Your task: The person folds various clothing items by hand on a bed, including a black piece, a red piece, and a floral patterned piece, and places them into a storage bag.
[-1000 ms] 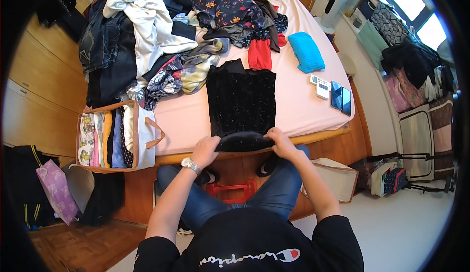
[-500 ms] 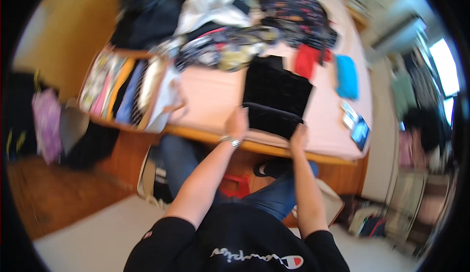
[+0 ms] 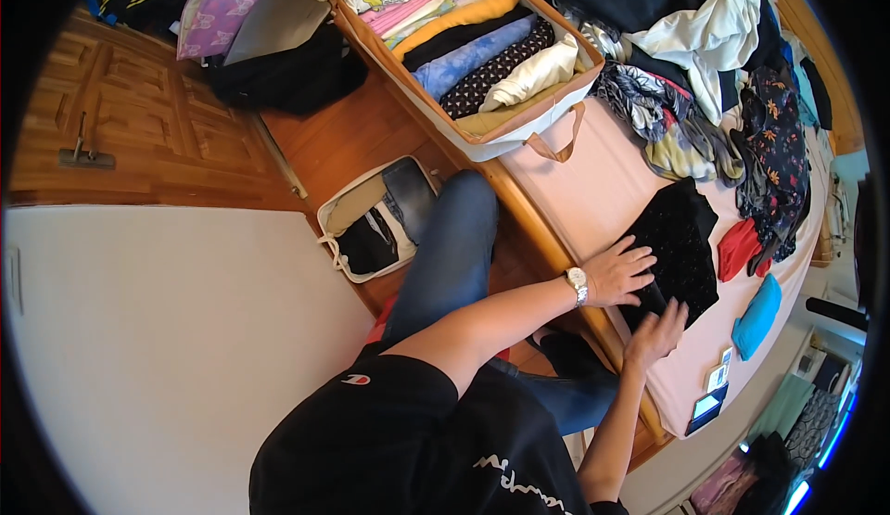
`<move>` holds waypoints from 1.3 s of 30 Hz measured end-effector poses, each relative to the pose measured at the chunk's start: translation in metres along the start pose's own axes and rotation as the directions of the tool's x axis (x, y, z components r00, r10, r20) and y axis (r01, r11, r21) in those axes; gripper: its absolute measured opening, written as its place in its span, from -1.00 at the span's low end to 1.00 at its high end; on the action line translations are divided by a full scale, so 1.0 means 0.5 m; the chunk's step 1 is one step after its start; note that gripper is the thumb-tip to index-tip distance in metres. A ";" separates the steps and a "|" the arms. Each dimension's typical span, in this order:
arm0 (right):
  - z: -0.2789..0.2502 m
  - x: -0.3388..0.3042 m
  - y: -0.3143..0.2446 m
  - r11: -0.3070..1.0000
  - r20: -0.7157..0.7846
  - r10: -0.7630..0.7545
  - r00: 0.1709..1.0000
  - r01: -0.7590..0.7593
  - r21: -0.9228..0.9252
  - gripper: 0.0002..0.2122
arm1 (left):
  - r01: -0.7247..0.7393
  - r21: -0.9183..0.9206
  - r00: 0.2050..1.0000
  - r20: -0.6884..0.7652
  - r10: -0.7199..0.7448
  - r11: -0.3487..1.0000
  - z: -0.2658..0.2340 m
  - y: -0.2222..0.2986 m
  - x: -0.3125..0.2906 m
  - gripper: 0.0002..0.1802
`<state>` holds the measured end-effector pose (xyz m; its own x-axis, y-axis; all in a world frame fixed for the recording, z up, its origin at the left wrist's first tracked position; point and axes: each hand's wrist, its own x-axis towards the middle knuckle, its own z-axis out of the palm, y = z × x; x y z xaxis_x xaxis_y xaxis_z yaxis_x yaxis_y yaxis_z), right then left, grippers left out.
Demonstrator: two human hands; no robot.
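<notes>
Your left hand (image 3: 619, 272), a silver watch (image 3: 577, 285) at its wrist, spreads its fingers on the black garment (image 3: 688, 241) lying on the pink-sheeted bed (image 3: 556, 186). Your right hand (image 3: 656, 334), slightly blurred, touches the garment just beside it. Folded clothes (image 3: 496, 51) fill the fabric box (image 3: 514, 135); a turquoise bundle (image 3: 757, 316) lies near a phone (image 3: 706, 408).

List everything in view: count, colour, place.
velvety garment: one, black, on bed
bed: one, pink-sheeted, right
clothes organiser: one, white, bed edge
folded clothes: several, multicoloured, in organiser
clothes pile: one, multicoloured, on bed
cloth: one, red, on bed
bundle: one, blue, on bed
smartphone: one, dark, bed corner
storage bin: one, off-white, floor
door: one, brown, left
wristwatch: one, silver, left wrist
left hand: one, on garment
right hand: one, over garment
</notes>
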<state>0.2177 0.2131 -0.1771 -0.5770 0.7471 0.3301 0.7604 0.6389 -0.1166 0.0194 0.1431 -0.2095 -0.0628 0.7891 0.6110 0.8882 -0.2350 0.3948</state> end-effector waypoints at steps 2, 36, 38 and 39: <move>0.018 0.005 0.000 0.963 0.171 -0.262 0.950 0.269 -0.022 -0.36 | 0.179 -0.006 0.942 0.290 -0.170 0.984 -0.013 -0.016 -0.009 -0.04; 0.078 0.028 0.231 0.297 0.143 0.740 0.657 -0.510 0.807 -0.61 | 0.662 -0.548 0.710 0.241 -0.661 0.512 0.071 0.016 0.114 -0.48; 0.070 0.039 0.225 0.349 0.140 0.741 0.657 -0.554 0.756 -0.52 | 0.666 -0.471 0.709 0.160 -0.686 0.578 0.092 0.013 0.121 -0.50; 0.068 0.048 0.227 0.333 0.180 0.772 0.610 -0.628 0.703 -0.49 | 0.689 -0.513 0.678 0.209 -0.704 0.511 0.101 0.004 0.125 -0.51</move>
<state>0.2801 0.3098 -0.2141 0.1813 0.9818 -0.0570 0.4057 -0.1275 -0.9051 0.0404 0.2205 -0.2053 -0.5731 0.8195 -0.0073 0.1770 0.1325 0.9753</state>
